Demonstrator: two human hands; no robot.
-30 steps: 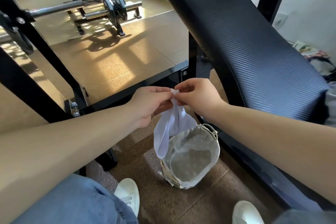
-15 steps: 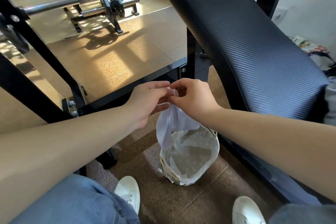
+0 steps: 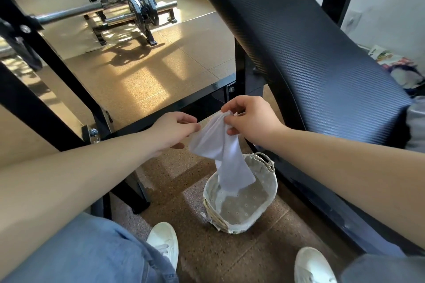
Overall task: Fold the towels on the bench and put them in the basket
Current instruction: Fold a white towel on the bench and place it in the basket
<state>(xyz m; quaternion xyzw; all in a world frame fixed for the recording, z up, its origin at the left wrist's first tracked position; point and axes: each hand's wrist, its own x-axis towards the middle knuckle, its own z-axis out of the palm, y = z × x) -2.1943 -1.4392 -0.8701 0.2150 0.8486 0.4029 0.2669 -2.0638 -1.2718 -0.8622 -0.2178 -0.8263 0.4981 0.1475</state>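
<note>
Gym floor with sun patches, racks at the back. Black padded bench (image 3: 322,64) runs down the right side, with some grey cloth (image 3: 416,122) at its near end. Maybe more towels, can't tell. The lined basket (image 3: 266,181) sits on the floor beside the bench frame and looks empty. A white towel (image 3: 220,142) hangs bunched over it, not folded yet. Right hand (image 3: 250,119) pinches its top, left hand (image 3: 174,131) pinches the side edge. Early days, I'd say.
</note>
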